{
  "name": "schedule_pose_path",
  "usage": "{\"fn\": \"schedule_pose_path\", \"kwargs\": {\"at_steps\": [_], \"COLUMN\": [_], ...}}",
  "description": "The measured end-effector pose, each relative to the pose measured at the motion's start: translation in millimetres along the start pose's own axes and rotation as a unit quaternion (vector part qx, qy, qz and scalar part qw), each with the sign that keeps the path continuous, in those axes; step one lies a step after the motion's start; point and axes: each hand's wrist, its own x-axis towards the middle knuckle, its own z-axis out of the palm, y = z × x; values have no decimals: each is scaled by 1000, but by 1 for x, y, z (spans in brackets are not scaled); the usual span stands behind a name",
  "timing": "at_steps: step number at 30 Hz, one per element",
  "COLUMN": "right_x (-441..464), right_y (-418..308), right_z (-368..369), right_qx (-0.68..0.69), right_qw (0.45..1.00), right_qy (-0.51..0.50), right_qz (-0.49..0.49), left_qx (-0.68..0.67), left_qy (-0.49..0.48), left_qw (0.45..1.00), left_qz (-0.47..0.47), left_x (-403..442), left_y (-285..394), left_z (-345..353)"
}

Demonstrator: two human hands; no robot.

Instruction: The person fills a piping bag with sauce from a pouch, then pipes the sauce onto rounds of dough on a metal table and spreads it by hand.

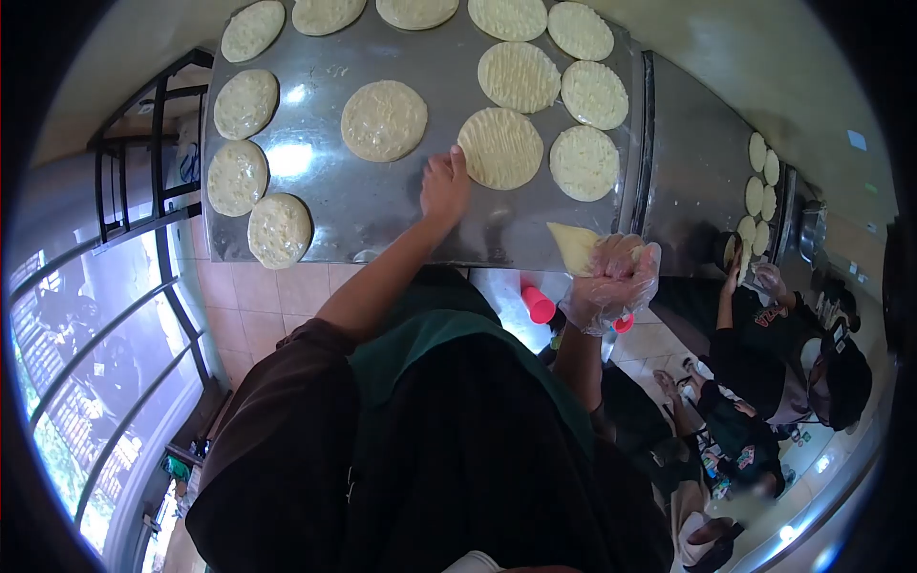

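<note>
My left hand (445, 186) is bare, its fingers curled in and its thumb beside the left rim of a flat dough round (500, 148) striped with pale ridges; whether it touches is hard to tell. My right hand (611, 272), in a clear plastic glove, is wrapped round a piping bag (574, 248) of pale yellow filling. The bag's narrow tip points up and left, over the front edge of the metal table (401, 215). A glossy, unstriped dough round (384, 120) lies up and left of my left hand.
More dough rounds (584, 163) line the table's right side, its back and its left edge, where one round (280, 230) sits near the front corner. A red cup-like object (538, 304) is below the table edge. Other people (764, 344) are at a second table (693, 162) on the right.
</note>
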Motion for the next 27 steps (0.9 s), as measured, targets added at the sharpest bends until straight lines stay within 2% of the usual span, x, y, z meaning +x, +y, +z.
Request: {"fn": "schedule_pose_path", "kwargs": {"at_steps": [3, 6, 9, 11, 13, 15, 17, 20, 21, 24, 27], "right_x": [0, 2, 4, 4, 2, -1, -4, -11, -14, -25, -39], "right_y": [-4, -5, -2, -2, -3, 0, 3, 6, 8, 16, 29], "right_z": [4, 19, 30, 37, 47, 50, 59, 82, 92, 120, 139], "right_qx": [24, 27, 43, 60, 74, 70, 71, 66, 54, 43, 66], "right_qw": [1000, 999, 998, 997, 996, 997, 996, 997, 998, 999, 998], "right_qy": [-7, -24, -36, -40, -41, -42, -48, -48, -38, -17, -9], "right_qz": [-1, -24, -37, -33, -27, -15, -7, -9, -16, -20, 0], "left_qx": [-72, -91, -96, -62, 18, 23, 8, 4, -22, 72, 110], "left_qy": [-8, -106, 26, 219, 367, 368, 278, 39, -25, -77, -116], "left_qw": [992, 990, 985, 948, 905, 906, 922, 971, 981, 973, 974], "left_qz": [108, 37, 142, 224, 216, 209, 270, 237, 192, 205, 162], "left_x": [26, 14, -6, 1, 28, 81, 129, 175, 184, 186, 158], "left_y": [-11, 1, -10, -19, -19, -33, -36, -20, -12, -5, -21], "left_z": [8, 6, -4, -33, -78, -120, -148, -168, -168, -166, -164]}}
